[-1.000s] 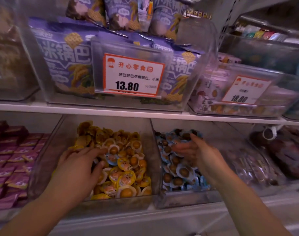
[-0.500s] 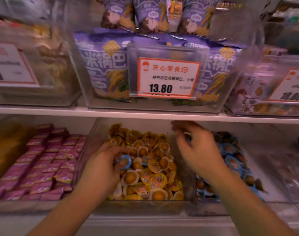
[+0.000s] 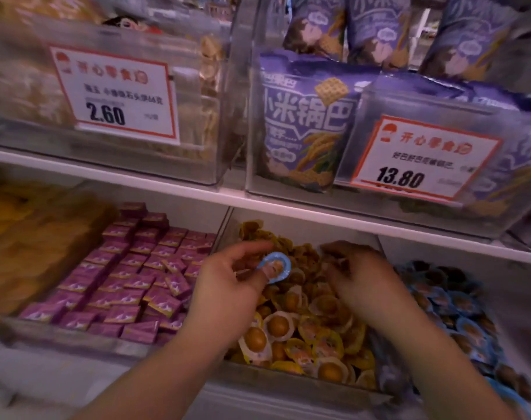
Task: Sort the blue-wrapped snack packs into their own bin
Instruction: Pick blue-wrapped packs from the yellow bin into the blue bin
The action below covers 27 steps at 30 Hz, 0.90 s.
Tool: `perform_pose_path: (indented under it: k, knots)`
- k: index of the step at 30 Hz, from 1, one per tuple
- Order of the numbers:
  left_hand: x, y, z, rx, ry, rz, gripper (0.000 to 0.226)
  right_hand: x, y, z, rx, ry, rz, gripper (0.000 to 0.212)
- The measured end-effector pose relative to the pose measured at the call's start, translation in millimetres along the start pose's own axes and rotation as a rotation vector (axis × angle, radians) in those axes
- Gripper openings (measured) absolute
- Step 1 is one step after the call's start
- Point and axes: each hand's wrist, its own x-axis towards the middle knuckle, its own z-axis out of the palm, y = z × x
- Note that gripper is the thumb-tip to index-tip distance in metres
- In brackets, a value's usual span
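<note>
One blue-wrapped pack [image 3: 275, 267] sits pinched between thumb and fingertips of the left hand [image 3: 228, 286], lifted clear of the yellow packs [image 3: 303, 334] (its own blue bin [image 3: 458, 313] lies right), while the right hand [image 3: 361, 280] digs curled fingers into the yellow pile, seemingly for more strays.

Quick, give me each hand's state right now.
Left hand: pinching a round blue-rimmed snack pack.
Right hand: fingers down among the yellow-wrapped packs; grip cannot be told.
</note>
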Motion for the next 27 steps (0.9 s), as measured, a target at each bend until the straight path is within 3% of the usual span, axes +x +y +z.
perform_pose_path:
  k: [3,5,9,11,13,15,16,17,18,20,22,24,27]
  knots:
    - [-3,7,4,-0.259,-0.002,-0.103,0.022,-4,-18,7,0.547,0.075,0.026,0.02]
    - [-8,9,9,-0.403,0.004,-0.19,0.023,-15,-36,20,0.7,0.127,-0.043,0.02]
    - [-13,9,14,-0.756,-0.056,-0.453,0.022,-33,-50,53,0.156,0.165,-0.303,0.035]
    - [-13,7,12,-0.701,-0.061,-0.461,0.027,-37,-52,58,0.28,0.008,-0.347,0.034]
    - [-12,4,7,-0.604,-0.044,-0.427,0.03,-34,-49,49,0.63,-0.095,-0.266,0.026]
    - [-13,2,3,-0.508,-0.061,-0.393,0.021,-23,-40,35,0.989,-0.041,0.04,0.028]
    - [-14,0,2,-0.453,-0.071,-0.386,0.017,-15,-33,33,0.957,0.041,0.151,0.03]
    - [-15,-3,1,-0.399,-0.076,-0.38,0.016,-5,-26,33,0.756,0.086,0.162,0.031]
    - [-15,-4,1,-0.361,-0.075,-0.371,0.015,6,-24,37,0.502,0.021,0.093,0.031]
    - [-15,-5,1,-0.343,-0.07,-0.373,0.015,25,-29,56,0.151,-0.329,-0.09,0.031]
    - [-14,-4,0,-0.355,-0.079,-0.387,0.015,38,-27,76,0.051,-0.588,-0.175,0.036]
    - [-14,-4,-2,-0.369,-0.094,-0.386,0.017,50,-18,83,-0.041,-0.624,-0.148,0.041]
    - [-14,-4,-3,-0.403,-0.106,-0.39,0.02,58,13,76,-0.342,-0.552,0.031,0.054]
